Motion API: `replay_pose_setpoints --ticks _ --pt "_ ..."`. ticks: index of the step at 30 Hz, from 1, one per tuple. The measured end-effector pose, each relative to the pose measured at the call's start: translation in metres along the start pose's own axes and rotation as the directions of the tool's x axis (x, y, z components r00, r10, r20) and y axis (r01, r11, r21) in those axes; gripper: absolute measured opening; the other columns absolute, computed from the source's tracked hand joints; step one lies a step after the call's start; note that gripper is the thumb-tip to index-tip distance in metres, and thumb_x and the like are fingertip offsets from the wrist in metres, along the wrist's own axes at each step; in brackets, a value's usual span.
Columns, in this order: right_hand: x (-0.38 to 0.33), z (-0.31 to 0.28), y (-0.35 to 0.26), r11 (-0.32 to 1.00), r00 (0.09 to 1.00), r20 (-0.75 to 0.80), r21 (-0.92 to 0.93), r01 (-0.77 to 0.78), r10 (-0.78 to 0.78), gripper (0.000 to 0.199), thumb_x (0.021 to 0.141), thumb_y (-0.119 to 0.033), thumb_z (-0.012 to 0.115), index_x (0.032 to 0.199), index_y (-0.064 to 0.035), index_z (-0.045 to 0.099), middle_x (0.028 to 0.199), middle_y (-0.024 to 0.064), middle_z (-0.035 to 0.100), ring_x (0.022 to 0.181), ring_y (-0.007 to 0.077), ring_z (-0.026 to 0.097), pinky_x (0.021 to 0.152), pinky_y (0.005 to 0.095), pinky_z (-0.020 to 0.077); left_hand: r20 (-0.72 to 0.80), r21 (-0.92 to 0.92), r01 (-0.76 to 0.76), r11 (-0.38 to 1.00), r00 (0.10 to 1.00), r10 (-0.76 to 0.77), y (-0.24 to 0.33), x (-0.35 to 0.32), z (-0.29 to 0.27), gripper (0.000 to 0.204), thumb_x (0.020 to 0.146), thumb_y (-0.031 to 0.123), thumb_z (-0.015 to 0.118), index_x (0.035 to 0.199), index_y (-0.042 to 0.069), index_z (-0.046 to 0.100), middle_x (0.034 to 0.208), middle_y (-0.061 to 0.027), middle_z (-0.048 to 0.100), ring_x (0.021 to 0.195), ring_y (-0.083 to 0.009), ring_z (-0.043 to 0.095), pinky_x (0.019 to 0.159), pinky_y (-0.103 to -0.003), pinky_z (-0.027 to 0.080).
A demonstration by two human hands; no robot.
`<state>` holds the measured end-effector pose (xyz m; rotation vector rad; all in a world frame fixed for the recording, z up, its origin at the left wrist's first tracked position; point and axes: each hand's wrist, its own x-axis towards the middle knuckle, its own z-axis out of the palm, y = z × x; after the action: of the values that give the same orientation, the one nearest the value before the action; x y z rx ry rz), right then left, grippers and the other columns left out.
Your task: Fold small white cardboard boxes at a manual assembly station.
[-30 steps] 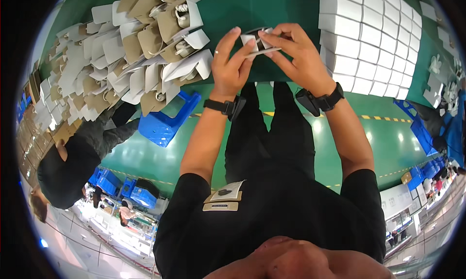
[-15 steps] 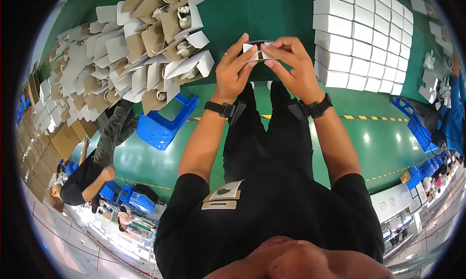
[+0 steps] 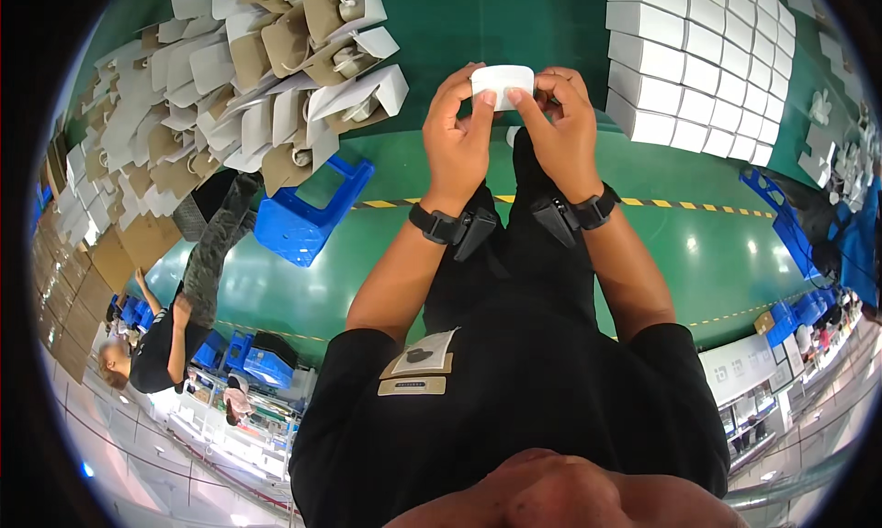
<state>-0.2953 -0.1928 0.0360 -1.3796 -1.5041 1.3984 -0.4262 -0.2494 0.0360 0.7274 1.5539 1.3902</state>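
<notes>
Between both hands, over the green table's near edge, a small white carton [image 3: 503, 76] shows a smooth face with rounded corners. My left hand [image 3: 457, 133] grips its left side, the thumb pressed on the white face and the fingers curled behind. On the other side my right hand [image 3: 562, 131] holds it the same way, thumb on the lower edge. Both hands are closed on the carton. Its back and whatever is inside it are hidden.
At left lies a heap of open white-and-brown cartons [image 3: 312, 45], several with white cables inside. Closed white boxes [image 3: 698, 59] stand in rows at right. A blue stool [image 3: 292, 229] is beside the table, and another person [image 3: 156, 344] is at the left.
The carton has turned: its open folded flaps showed before, and now a flat white face does. Both thumbs have shifted onto that face. The person at left has moved an arm.
</notes>
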Motion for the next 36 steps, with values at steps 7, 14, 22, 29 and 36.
replay_pose_setpoints --ticks 7,14,22,29,36 --pt "0.003 -0.009 -0.011 0.973 0.985 0.07 -0.161 0.167 -0.158 0.031 0.089 -0.005 0.079 0.118 -0.0049 0.071 0.113 0.007 0.057 0.079 0.0106 0.056 0.071 0.0241 0.0503 0.007 -0.003 -0.018 1.0 1.0 0.018 -0.002 -0.003 -0.007 0.035 0.102 0.008 0.064 0.135 -0.002 0.056 0.138 -0.0169 0.058 0.126 -0.023 0.059 0.092 -0.03 0.06" --pt "0.005 -0.022 -0.007 0.939 0.942 0.22 -0.18 0.293 -0.252 0.029 0.092 -0.006 0.074 0.121 -0.0086 0.073 0.117 0.0086 0.062 0.085 0.0159 0.064 0.072 0.0284 0.0564 0.049 0.012 -0.09 0.996 0.995 0.09 -0.007 -0.004 -0.01 0.029 0.104 0.009 0.061 0.131 -0.001 0.057 0.137 -0.0164 0.061 0.133 -0.0263 0.057 0.09 -0.03 0.059" --pt "0.005 -0.023 -0.011 0.921 0.958 0.142 -0.273 0.279 -0.248 0.019 0.094 -0.003 0.072 0.112 -0.0073 0.077 0.111 0.0094 0.069 0.087 0.0178 0.068 0.069 0.0281 0.0577 0.018 0.178 -0.17 0.969 0.985 0.17 -0.006 -0.004 -0.004 0.023 0.105 0.012 0.058 0.125 0.001 0.06 0.131 -0.0166 0.067 0.126 -0.0261 0.063 0.082 -0.03 0.058" --pt "0.003 -0.026 -0.007 0.909 0.94 0.169 -0.253 0.332 -0.297 0.018 0.094 -0.003 0.072 0.111 -0.0068 0.078 0.111 0.0095 0.069 0.085 0.0183 0.068 0.065 0.0273 0.0588 0.088 0.368 -0.29 0.883 0.957 0.278 -0.003 -0.003 -0.009 0.019 0.106 0.01 0.056 0.121 0.001 0.061 0.13 -0.0179 0.068 0.118 -0.0248 0.067 0.082 -0.029 0.056" --pt "0.009 -0.021 -0.017 0.958 0.974 0.116 -0.191 0.214 -0.194 0.016 0.094 -0.005 0.073 0.109 -0.0059 0.077 0.108 0.0092 0.07 0.082 0.0161 0.067 0.067 0.0273 0.0565 0.032 0.28 -0.201 0.939 0.979 0.2 0.011 0.007 -0.003 0.017 0.104 0.011 0.06 0.115 0.0 0.065 0.127 -0.0156 0.068 0.12 -0.0263 0.067 0.078 -0.031 0.062"
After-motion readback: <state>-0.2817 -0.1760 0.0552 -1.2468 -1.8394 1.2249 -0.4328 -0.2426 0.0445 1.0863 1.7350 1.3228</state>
